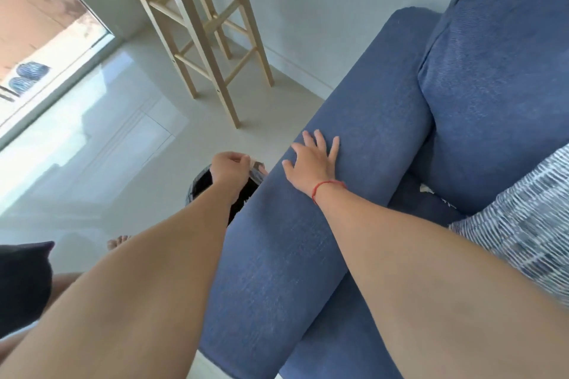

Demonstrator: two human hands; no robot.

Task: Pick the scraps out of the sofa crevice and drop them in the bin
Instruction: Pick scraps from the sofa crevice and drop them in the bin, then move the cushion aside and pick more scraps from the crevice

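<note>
My left hand (231, 168) is closed on a small pale scrap (255, 167) and hovers over the black-lined bin (201, 183), which stands on the floor against the outer side of the sofa arm. My right hand (311, 163) lies flat with fingers spread on top of the blue sofa arm (354, 163), holding nothing. A red string circles that wrist. White scraps (426, 189) show in the crevice between the arm and the seat cushion, to the right of my right forearm.
A patterned grey-white cushion (523, 224) lies on the seat at right. A blue back cushion (498, 86) rises behind. Wooden stool legs (209, 40) stand on the glossy floor beyond the bin. A glass door (46, 24) is at far left. My bare toes (118, 241) are near the bin.
</note>
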